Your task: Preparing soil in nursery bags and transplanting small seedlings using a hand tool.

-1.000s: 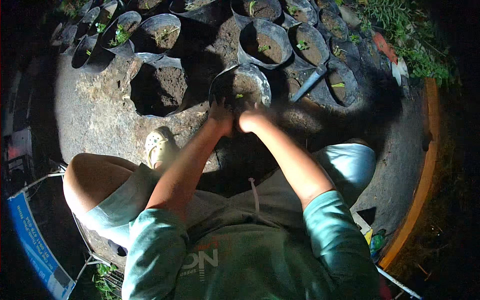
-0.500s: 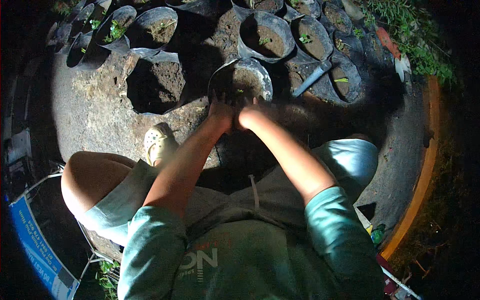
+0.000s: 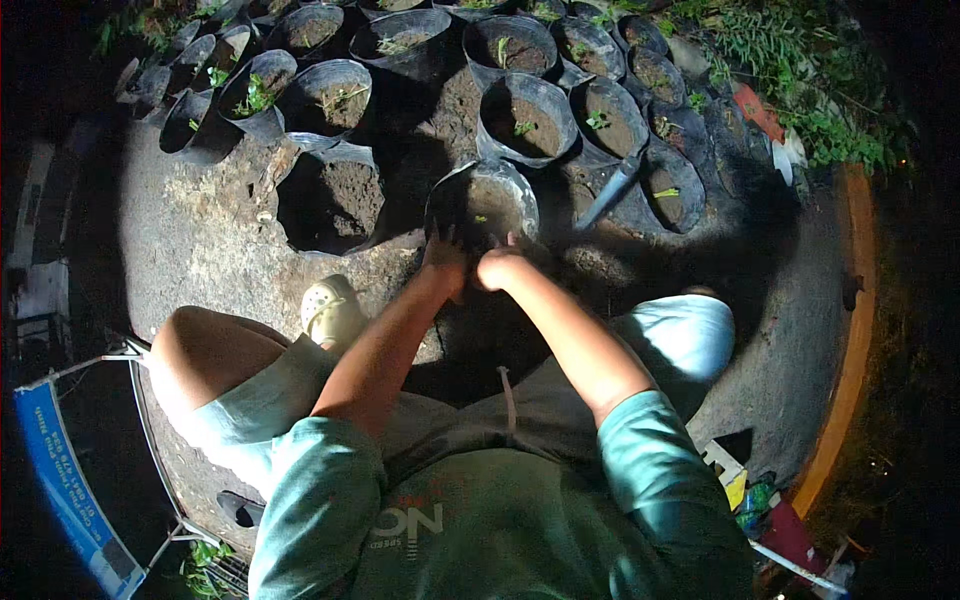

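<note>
A black plastic grow bag [image 3: 530, 190] with soil and a small green sprout [image 3: 481, 218] stands in front of me, its rim pale with dirt. My left hand [image 3: 445, 264] lies against its near left side, fingers spread toward the rim. At the near right side, my right hand [image 3: 497, 268] is curled with its thumb up at the edge; shadow hides its other fingers. A second black bag [image 3: 335, 205], partly filled with dark soil, is to the left. To the right, a grey-blue tool handle [image 3: 606, 198] leans against another planted bag [image 3: 672, 190].
Several planted black bags [image 3: 528, 115] crowd the far side. A red-handled tool [image 3: 758, 112] lies by green foliage [image 3: 830, 110] at far right. An orange curb [image 3: 850, 320] bounds the right. A blue banner [image 3: 75, 490] on a metal frame stands at lower left; my light clog [image 3: 330, 308] is nearby.
The whole view has shifted, so the bags appear lower and more far rows show. Both hands stay at the near side of the same grow bag.
</note>
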The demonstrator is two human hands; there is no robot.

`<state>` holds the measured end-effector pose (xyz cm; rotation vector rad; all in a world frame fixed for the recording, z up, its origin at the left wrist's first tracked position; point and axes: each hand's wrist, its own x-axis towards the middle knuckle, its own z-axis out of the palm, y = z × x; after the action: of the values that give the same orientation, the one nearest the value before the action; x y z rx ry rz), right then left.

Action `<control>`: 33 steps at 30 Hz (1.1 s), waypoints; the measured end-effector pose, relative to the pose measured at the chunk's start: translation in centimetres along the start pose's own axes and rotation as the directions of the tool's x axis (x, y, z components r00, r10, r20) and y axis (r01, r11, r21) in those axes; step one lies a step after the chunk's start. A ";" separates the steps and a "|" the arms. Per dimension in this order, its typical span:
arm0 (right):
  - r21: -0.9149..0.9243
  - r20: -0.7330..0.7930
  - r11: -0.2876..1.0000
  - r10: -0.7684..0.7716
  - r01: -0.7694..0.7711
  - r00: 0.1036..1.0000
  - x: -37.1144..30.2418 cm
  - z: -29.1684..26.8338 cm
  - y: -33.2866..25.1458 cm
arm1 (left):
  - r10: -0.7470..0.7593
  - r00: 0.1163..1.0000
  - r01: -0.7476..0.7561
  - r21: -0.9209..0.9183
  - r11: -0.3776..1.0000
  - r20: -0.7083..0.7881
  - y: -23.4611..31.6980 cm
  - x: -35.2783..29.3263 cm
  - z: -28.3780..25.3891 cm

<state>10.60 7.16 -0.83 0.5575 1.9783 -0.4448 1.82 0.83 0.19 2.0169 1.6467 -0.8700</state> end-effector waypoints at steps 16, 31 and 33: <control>-0.110 -0.017 0.994 -0.024 0.022 1.000 -0.1 0.1 0.1 | 0.022 0.999 -0.021 -0.016 1.000 0.045 -0.1 0.0 0.2; -0.077 -0.049 0.996 0.041 -0.044 0.998 -0.4 0.6 -0.4 | 0.040 0.999 -0.042 -0.076 0.996 -0.028 0.2 -0.6 -0.1; -0.030 -0.130 0.999 0.031 -0.035 0.991 -0.6 0.9 -0.3 | 0.026 1.000 -0.025 -0.035 0.999 0.013 0.3 -0.4 0.0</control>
<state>11.30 6.35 -0.67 0.6114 2.0927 -0.3632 2.03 0.51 0.43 2.0001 1.6144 -0.8379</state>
